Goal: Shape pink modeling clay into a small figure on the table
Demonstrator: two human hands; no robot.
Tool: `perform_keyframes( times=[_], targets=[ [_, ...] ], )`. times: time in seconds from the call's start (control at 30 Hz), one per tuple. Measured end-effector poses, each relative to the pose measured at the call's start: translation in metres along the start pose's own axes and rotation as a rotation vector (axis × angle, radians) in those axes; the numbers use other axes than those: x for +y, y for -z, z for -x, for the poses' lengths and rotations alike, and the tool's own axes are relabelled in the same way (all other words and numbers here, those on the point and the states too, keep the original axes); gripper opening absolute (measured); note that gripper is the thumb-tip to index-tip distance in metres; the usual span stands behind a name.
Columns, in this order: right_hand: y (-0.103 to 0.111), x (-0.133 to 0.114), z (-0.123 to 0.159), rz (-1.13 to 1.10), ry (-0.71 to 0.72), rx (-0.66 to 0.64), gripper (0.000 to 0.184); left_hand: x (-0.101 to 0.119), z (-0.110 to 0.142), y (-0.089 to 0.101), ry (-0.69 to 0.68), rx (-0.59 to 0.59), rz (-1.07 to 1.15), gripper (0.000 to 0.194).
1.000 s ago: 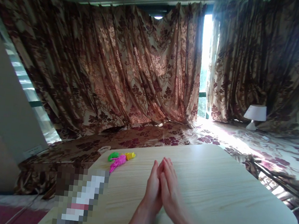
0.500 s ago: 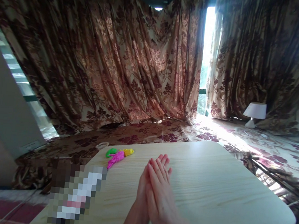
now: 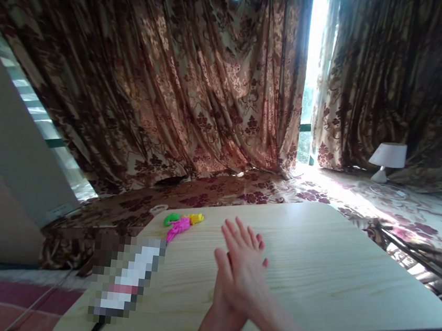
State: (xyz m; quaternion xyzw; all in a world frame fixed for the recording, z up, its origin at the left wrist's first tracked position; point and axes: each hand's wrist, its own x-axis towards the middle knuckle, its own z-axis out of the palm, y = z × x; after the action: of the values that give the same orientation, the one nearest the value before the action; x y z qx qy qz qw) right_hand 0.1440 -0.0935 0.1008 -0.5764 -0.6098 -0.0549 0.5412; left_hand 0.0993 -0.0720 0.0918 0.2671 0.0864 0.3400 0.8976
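Over the near middle of the table, my two hands are pressed palm to palm. My right hand [image 3: 247, 273] lies on top, its fingers stretched out. Beneath it, my left hand [image 3: 223, 289] is mostly covered, with a few fingertips showing past the right hand's edge. Whether anything lies between the palms is hidden. Away to the left on the table sit a bright pink piece [image 3: 178, 227], a green curved piece [image 3: 170, 219] and a small yellow piece [image 3: 196, 219], close together. Their exact kind is too small to make out.
A pale wood-grain table [image 3: 312, 270] spreads under my hands. On its left side lies a long whitish object [image 3: 130, 277], pixelated, with a black strap or cord. Beyond are a flowered cloth surface, patterned curtains [image 3: 197, 89] and a white lamp [image 3: 388, 157].
My right hand has slid across the left and turned flatter, its fingers now pointing up and left. The view has shifted slightly, moving the table and coloured pieces a little right.
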Motion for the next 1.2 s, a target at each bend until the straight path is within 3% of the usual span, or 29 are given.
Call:
perform_keyframes(
  times=[0.1,0.23,0.33,0.43,0.57,0.77,0.97,1.07,1.2],
  targets=[
    [0.013,0.024,-0.016,0.08,-0.079,0.001,0.043,0.002,0.008,-0.005,0.079,-0.066,0.045,0.037],
    [0.034,0.039,-0.002,0.107,-0.086,-0.031,0.038,0.026,0.023,-0.008,0.072,-0.059,0.041,0.036],
    [0.048,0.03,0.016,-0.034,-0.088,0.003,0.032,0.034,0.029,-0.007,0.069,-0.011,0.009,0.039],
    [0.061,0.016,0.028,-0.146,-0.065,-0.065,0.029,0.032,0.027,-0.003,0.072,0.083,0.005,0.032],
    [0.069,0.007,0.036,-0.112,0.01,-0.146,0.041,0.026,0.025,0.001,0.048,0.213,-0.052,0.019],
    [0.064,0.005,0.034,-0.17,-0.034,-0.145,0.029,0.021,0.036,-0.011,-0.102,0.109,-0.457,0.021],
    [0.064,0.007,0.033,-0.192,-0.083,-0.009,0.012,0.022,0.04,-0.022,-0.155,0.07,-0.769,0.027],
    [0.069,0.005,0.031,-0.203,-0.149,-0.076,0.011,0.026,0.038,-0.019,-0.167,-0.011,-0.888,0.024],
    [0.078,-0.001,0.029,-0.197,-0.183,-0.21,0.009,0.031,0.035,-0.011,-0.175,-0.018,-0.933,0.024]
  ],
)
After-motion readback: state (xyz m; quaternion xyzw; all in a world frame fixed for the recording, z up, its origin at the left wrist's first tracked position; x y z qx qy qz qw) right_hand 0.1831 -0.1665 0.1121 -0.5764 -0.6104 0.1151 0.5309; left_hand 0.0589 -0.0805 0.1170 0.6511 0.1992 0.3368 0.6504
